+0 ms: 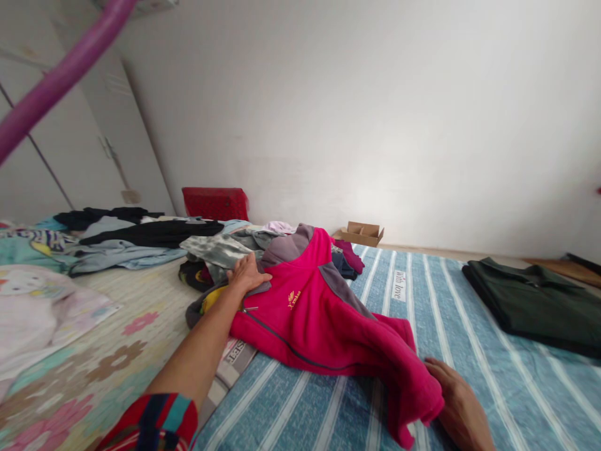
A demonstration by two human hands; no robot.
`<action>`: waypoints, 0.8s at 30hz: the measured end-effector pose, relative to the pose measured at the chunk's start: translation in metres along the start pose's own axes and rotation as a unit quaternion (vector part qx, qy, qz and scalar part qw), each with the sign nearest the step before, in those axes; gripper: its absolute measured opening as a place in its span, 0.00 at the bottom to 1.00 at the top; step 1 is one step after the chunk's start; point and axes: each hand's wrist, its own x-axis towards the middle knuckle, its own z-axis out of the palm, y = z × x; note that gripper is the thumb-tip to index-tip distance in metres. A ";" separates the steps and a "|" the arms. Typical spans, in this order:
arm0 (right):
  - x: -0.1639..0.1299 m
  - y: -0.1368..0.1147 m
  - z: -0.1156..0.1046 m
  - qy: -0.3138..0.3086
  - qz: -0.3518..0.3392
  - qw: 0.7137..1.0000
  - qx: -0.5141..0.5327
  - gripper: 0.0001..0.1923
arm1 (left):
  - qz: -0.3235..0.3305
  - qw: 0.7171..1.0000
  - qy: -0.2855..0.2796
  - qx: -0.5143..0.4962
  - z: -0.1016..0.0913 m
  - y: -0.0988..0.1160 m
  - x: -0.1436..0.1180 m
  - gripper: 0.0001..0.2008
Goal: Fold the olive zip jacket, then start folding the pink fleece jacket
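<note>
A bright pink fleece jacket [310, 313] with grey shoulder panels and a zip lies spread on the blue striped bed cover [469, 376]. My left hand [246, 274] reaches out and presses flat on the jacket's upper left edge near the collar. Lower right, my right hand [457, 401] lies against the jacket's sleeve end, partly tucked under the fabric. Whether its fingers pinch the cloth is hidden.
A heap of mixed clothes [154, 241] lies behind the jacket at left. A folded dark green garment [535, 300] rests at right. A floral sheet [94, 351] covers the left side. A red box [215, 202] and a cardboard box [361, 233] stand by the wall.
</note>
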 end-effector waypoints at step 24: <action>0.001 -0.010 -0.004 0.004 0.029 0.999 -0.017 0.21 | 0.094 0.864 -0.305 -0.390 -0.047 0.138 -0.060 0.10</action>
